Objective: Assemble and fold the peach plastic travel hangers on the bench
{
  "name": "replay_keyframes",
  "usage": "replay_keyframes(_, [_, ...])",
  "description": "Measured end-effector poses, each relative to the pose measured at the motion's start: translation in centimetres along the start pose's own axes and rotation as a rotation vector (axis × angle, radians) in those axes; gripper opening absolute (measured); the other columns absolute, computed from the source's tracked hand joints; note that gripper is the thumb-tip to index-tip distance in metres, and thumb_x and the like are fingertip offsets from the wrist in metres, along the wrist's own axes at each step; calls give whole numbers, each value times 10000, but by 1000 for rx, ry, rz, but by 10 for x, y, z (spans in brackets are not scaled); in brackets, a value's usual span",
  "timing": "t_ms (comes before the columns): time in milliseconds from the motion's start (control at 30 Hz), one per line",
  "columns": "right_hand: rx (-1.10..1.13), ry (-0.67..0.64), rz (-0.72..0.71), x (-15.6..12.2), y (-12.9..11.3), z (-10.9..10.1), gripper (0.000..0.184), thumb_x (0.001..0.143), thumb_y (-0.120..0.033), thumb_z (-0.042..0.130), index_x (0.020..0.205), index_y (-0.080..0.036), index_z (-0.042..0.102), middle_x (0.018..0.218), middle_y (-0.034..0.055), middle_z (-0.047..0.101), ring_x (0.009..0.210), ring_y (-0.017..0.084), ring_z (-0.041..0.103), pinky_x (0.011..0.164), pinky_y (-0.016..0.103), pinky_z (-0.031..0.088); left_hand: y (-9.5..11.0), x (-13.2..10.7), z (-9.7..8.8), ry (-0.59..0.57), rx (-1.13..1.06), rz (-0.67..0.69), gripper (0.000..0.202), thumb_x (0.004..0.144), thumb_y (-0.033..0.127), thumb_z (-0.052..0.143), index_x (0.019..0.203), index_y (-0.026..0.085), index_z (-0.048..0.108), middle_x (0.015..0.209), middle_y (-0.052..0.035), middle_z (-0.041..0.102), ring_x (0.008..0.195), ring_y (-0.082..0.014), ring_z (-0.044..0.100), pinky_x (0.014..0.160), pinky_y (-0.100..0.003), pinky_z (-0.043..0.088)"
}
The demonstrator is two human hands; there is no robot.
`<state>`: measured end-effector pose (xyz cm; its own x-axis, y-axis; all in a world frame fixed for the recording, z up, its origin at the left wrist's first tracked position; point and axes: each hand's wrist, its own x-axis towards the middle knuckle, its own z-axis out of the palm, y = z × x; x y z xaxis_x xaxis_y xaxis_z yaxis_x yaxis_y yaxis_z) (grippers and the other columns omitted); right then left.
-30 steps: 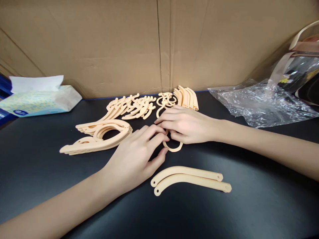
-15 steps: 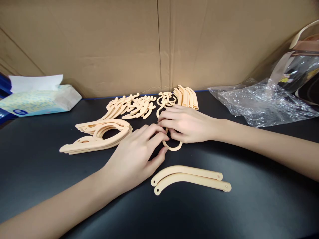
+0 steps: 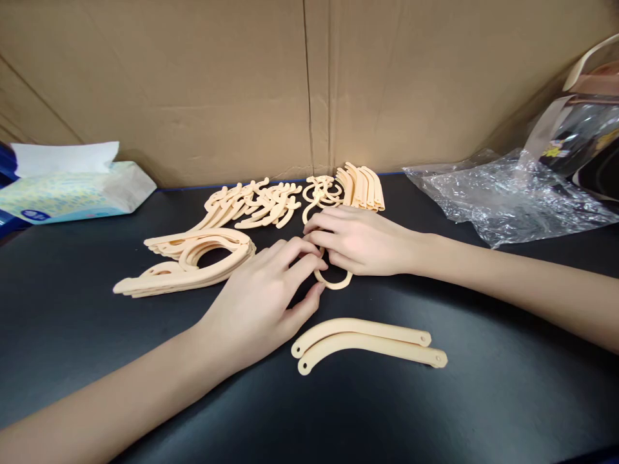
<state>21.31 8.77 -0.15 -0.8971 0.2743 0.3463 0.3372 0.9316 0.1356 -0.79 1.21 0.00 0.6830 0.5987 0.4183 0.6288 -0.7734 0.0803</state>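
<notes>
My left hand (image 3: pixel 264 299) and my right hand (image 3: pixel 360 241) meet at the middle of the black table (image 3: pixel 97 361). Both have their fingers closed on a small peach plastic hook piece (image 3: pixel 333 281), whose curved loop shows below my right fingers. Its upper part is hidden by the fingers. Two long curved peach arms (image 3: pixel 367 343) lie side by side just in front of my hands. A stack of assembled peach hangers (image 3: pixel 193 258) lies to the left of my left hand.
Piles of loose peach hooks (image 3: pixel 261 203) and more curved pieces (image 3: pixel 362 187) lie behind my hands by the cardboard wall (image 3: pixel 217 84). A tissue pack (image 3: pixel 72 187) sits at far left. Crumpled clear plastic (image 3: pixel 503 193) and a bag (image 3: pixel 580 129) are at right.
The view has shifted slightly, so everything sits a little higher in frame. My hands stay together on the hook piece with only small finger movements.
</notes>
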Motion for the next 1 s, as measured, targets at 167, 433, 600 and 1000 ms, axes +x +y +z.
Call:
replay_keyframes(167, [-11,9,-4,1,0,2,290,1026,-122,407,1086,-106,691,1096,142,696,1010,253,595,939,419,520,0,0,-1,-1,-6,-2,217,1037,197,504,1113,141,699,1144,-85,717,983,-252,697,805,-385,530])
replay_keyframes(433, [-9,16,10,0,0,1,262,1021,-124,428,1080,-132,683,1082,118,693,1010,234,609,929,394,518,1,0,0,-2,-6,5,228,1032,184,500,1114,126,705,1140,-92,715,978,-254,699,807,-391,533])
replay_keyframes(600, [-11,26,7,0,-1,0,257,1019,-123,428,1066,-116,680,1042,112,680,981,228,603,904,376,519,1,0,-2,-9,-5,2,231,1037,192,498,1126,132,703,1152,-91,714,996,-260,697,822,-395,533])
replay_keyframes(1000, [-26,33,-10,1,0,2,262,1022,-123,417,1068,-114,675,1055,123,684,976,235,591,902,395,525,0,1,-1,-4,2,10,227,1033,187,504,1119,129,706,1141,-87,714,982,-260,696,804,-394,527])
